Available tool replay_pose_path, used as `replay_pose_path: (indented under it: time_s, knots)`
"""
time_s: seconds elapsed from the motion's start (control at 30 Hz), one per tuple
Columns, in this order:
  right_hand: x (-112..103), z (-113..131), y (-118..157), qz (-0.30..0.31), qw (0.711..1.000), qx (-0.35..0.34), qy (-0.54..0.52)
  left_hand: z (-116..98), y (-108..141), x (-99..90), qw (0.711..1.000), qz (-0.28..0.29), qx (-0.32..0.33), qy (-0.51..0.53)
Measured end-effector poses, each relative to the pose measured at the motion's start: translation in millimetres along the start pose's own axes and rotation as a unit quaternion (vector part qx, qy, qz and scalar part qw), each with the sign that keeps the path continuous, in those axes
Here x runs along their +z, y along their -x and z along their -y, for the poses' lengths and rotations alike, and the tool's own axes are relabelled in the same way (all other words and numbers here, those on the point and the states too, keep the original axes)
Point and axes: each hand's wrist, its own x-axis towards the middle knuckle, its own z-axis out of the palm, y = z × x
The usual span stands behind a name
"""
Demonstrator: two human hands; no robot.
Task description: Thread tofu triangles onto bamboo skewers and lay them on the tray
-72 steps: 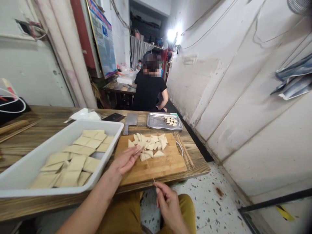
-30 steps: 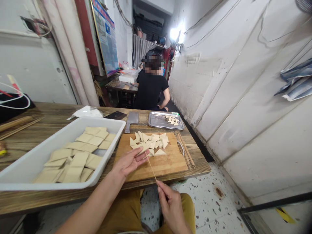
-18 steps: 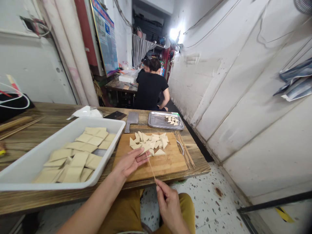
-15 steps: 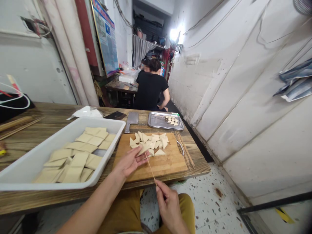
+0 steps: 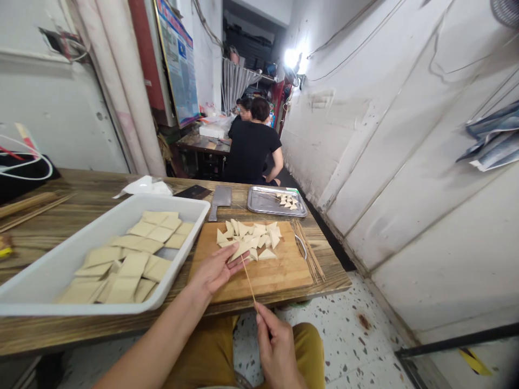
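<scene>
My left hand (image 5: 213,272) is over the near left of the wooden cutting board (image 5: 275,275), its fingers on a pale triangular slice of bean curd (image 5: 241,250). My right hand (image 5: 276,346) pinches a thin bamboo skewer (image 5: 248,282) below the board's front edge. The skewer's tip reaches that slice. A heap of similar triangles (image 5: 251,236) lies on the board. To the left, a white plastic tray (image 5: 178,208) holds several flat beige squares (image 5: 133,265).
A cleaver (image 5: 219,199) lies behind the board beside a steel tray (image 5: 275,201) holding small triangles. A bundle of skewers (image 5: 307,251) sits to the board's right. The wooden table (image 5: 44,186) ends at a wall on the right. Two people (image 5: 250,143) sit farther back.
My left hand has gathered a triangle from the heap, and the skewer tip has risen to it. The person in black ahead has shifted slightly, showing a second person behind.
</scene>
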Motion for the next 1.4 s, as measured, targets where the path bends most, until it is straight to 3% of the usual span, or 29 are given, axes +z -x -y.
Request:
replay_pose_path:
  time_s: [0.63, 1.4]
  knots:
    - [-7, 3, -5, -0.010, 1.000, -0.009, 0.000, 7, 6, 3.4, 0.999, 0.020, -0.021, -0.021]
    - [0, -3, -10, -0.052, 0.998, -0.017, 0.021, 23, 10, 5.4, 0.998, 0.030, -0.029, -0.055]
